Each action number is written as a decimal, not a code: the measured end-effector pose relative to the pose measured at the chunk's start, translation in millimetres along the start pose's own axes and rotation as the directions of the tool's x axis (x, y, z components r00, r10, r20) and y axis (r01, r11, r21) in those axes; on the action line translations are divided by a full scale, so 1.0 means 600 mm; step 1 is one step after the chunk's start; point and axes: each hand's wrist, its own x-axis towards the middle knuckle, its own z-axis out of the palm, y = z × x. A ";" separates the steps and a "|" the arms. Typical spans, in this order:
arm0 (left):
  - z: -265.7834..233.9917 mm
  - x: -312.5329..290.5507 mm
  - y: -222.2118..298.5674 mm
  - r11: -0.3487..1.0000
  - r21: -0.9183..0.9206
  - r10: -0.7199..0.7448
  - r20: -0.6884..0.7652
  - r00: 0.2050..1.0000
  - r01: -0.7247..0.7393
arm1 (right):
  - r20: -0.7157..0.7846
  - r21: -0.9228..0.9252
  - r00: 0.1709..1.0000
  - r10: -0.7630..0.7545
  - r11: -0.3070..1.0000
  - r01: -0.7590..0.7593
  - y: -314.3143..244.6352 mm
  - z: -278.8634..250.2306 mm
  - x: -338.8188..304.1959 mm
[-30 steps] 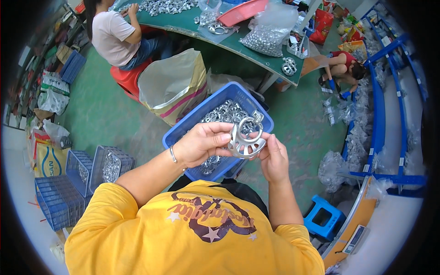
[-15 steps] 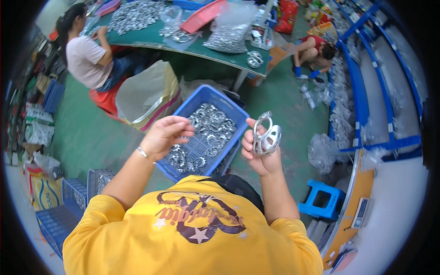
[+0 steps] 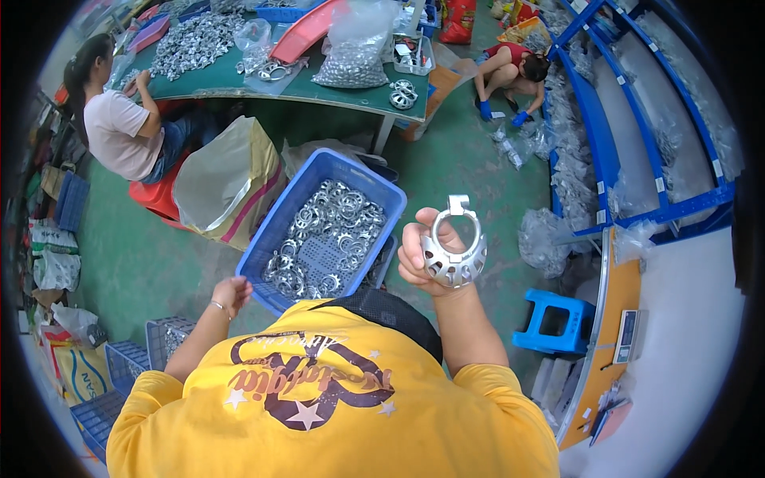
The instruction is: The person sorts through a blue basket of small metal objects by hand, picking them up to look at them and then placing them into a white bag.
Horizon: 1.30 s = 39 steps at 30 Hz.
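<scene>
My right hand (image 3: 426, 253) is closed on a silver metal ring with a slotted cup (image 3: 456, 259). The piece is upright to the right of the crate, its ring and small square tab at the top and the rounded cup below. My left hand (image 3: 231, 295) hangs low by the near left corner of the blue plastic crate (image 3: 382, 185), fingers loosely bent, with nothing visible in it. Whether it touches the crate's rim I cannot tell. Inside the crate lie many silver metal rings (image 3: 339, 209), mostly along its sides, and part of the perforated bottom shows between them.
A large woven sack (image 3: 217, 185) stands left of the crate. Beyond is a green table (image 3: 295, 94) with metal parts and bags; one person (image 3: 119, 119) sits there. Another person (image 3: 510, 72) squats by the blue shelves (image 3: 594, 135). A blue stool (image 3: 550, 323) stands at right.
My left hand has drawn back from above the crate, down and left. My right hand has turned the metal piece so its ring faces me. The whole view has shifted slightly.
</scene>
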 end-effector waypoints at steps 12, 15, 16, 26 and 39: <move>-0.215 0.133 -0.232 0.945 0.025 -0.317 -0.157 0.935 0.325 | -0.589 -0.493 0.796 -0.137 0.842 -0.219 0.001 -0.033 -0.034; -0.083 0.036 -0.130 0.963 0.006 -0.257 -0.277 0.926 0.270 | -0.739 -0.501 0.632 -0.235 0.818 -0.281 0.013 -0.051 -0.048; -0.063 0.028 -0.110 0.975 0.012 -0.211 -0.253 0.944 0.221 | -0.774 -0.469 0.592 -0.224 0.831 -0.299 0.016 -0.058 -0.051; 0.303 -0.153 0.118 0.985 0.067 0.043 0.799 0.600 -0.160 | -0.522 -0.706 0.746 -0.413 -0.282 -0.650 0.068 -0.089 -0.029; 0.330 -0.210 0.166 0.976 -0.214 0.198 0.766 0.611 -0.047 | -0.697 -0.624 0.717 -0.005 0.496 -0.604 0.055 -0.043 0.019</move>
